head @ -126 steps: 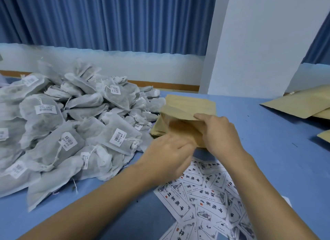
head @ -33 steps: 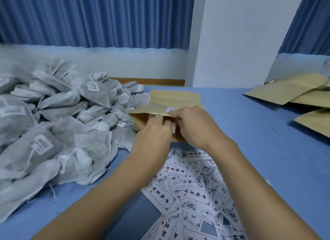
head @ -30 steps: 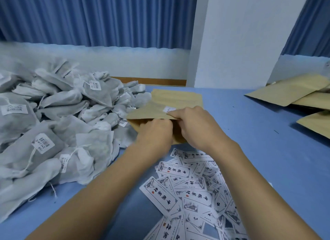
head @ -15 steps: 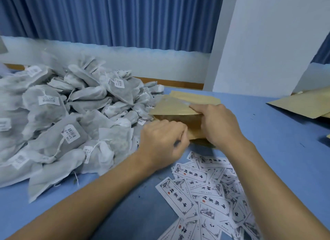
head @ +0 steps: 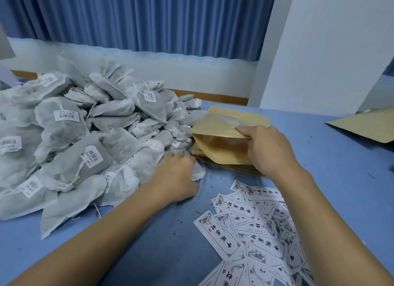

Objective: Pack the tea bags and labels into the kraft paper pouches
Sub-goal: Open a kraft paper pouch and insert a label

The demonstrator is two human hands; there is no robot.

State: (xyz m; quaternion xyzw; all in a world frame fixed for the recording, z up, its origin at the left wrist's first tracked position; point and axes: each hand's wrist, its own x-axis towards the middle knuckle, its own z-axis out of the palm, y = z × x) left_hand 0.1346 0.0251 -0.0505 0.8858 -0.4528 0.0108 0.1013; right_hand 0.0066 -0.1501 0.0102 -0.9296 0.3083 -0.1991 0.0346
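Observation:
A big heap of grey-white tea bags (head: 70, 141) with barcode tags fills the left of the blue table. My left hand (head: 175, 176) grips one tea bag (head: 197, 172) at the heap's right edge. My right hand (head: 267, 149) pinches the upper lip of a kraft paper pouch (head: 219, 143), holding its mouth open toward the heap. That pouch rests on a stack of flat pouches (head: 238, 168). Printed white labels (head: 251, 228) lie scattered near the front, under my right forearm.
More kraft pouches (head: 366, 125) lie at the table's right edge. A white pillar (head: 324, 51) stands behind the table, with blue curtains (head: 138, 19) along the back wall. Bare blue tabletop (head: 332, 168) shows to the right of my right hand.
My left hand left the pouch mouth, moved left and down to the heap and took hold of a tea bag. My right hand kept the pouch open.

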